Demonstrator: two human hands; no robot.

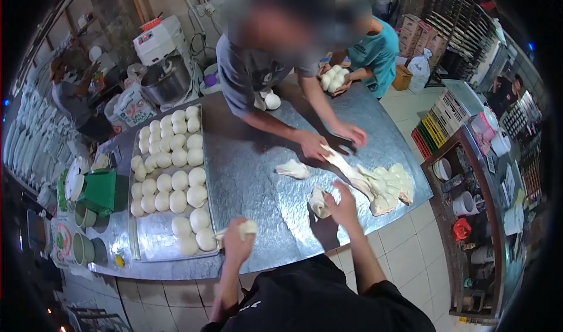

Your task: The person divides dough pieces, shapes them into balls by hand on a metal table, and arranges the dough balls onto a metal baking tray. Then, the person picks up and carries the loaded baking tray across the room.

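Note:
My left hand [237, 245] is closed around a piece of dough [248, 227], which bulges out between thumb and fingers beside the tray's lower right corner. Toward the table's near edge, my right hand [345, 207] has its fingers apart, with the thumb at the side of a rough dough lump [318, 203]. A second loose dough lump [292, 169] lies a little farther off. Across the table, a person's hands [316, 144] are at one end of a stretched dough strip [346, 166] that runs into a large lumpy dough mass [387, 185].
A metal tray [158, 251] with rows of round dough balls stands on the metal table [246, 179] at left. Beyond it are a green scale [98, 191] and a mixer [167, 77]. Another person holds dough balls [335, 78]. A shelf unit [469, 156] stands at right.

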